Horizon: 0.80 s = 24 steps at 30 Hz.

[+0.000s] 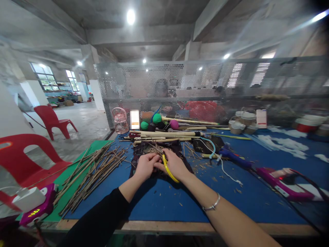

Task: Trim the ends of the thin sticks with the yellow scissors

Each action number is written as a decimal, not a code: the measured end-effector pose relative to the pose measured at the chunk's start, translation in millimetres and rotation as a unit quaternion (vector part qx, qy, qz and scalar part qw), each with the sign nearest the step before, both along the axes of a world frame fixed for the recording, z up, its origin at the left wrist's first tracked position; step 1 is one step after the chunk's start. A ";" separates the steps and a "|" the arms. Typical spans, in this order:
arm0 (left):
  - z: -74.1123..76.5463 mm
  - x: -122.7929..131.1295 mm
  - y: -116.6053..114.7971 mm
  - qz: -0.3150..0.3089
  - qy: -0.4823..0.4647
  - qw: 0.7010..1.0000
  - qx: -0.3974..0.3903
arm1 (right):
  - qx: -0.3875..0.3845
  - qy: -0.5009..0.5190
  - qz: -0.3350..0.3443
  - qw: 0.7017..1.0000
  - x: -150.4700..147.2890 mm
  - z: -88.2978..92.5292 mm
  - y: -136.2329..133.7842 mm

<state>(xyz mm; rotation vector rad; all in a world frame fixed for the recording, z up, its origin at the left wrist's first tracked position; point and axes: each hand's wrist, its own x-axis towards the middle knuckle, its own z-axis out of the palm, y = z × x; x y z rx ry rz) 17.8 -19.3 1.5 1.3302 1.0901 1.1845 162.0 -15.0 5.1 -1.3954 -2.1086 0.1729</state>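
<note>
Yellow-handled scissors (pixel 168 169) are in my right hand (pixel 176 164), its fingers wrapped round the grips. Their blades point up and left over a dark cloth (pixel 138 147) strewn with small brown clippings. Close beside it, my left hand (pixel 146 167) is closed in a pinch near the scissors. Whatever lies between its fingers is too small or hidden to name. A spread of thin brown sticks (pixel 96 175) lies to the left, partly on a green mat (pixel 59 204).
Pale rods (pixel 169 135) and green and pink yarn balls (pixel 174 124) lie at the back, before a perforated metal screen (pixel 144 80). A pink bottle (pixel 120 120) stands back left. To the right are a cord (pixel 226 173), purple device (pixel 285 187) and small tubs (pixel 236 126).
</note>
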 end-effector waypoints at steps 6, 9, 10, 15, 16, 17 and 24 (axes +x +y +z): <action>-1.6 0.3 0.0 -0.018 -0.003 1.000 0.003 | -0.003 0.003 0.028 1.000 1.7 0.8 2.0; -2.0 -0.4 0.4 -0.016 0.010 1.000 0.014 | -0.030 0.002 0.028 0.999 2.4 3.6 0.7; -1.8 -0.6 0.4 -0.013 0.012 1.000 0.014 | -0.035 0.000 0.024 0.999 2.4 4.2 0.2; -1.0 -1.0 0.1 0.001 0.012 1.000 0.012 | -0.047 0.006 0.014 0.999 2.4 3.4 -0.2; -0.9 -1.1 0.0 0.002 0.013 1.000 0.014 | -0.049 0.008 0.010 0.999 2.5 2.6 0.1; -0.8 -1.1 -0.1 0.005 0.012 1.000 0.016 | -0.049 0.008 0.006 0.999 2.6 1.9 0.4; 1.4 -1.5 0.5 0.023 -0.014 1.000 0.004 | -0.007 -0.037 -0.009 0.999 0.3 2.2 -2.5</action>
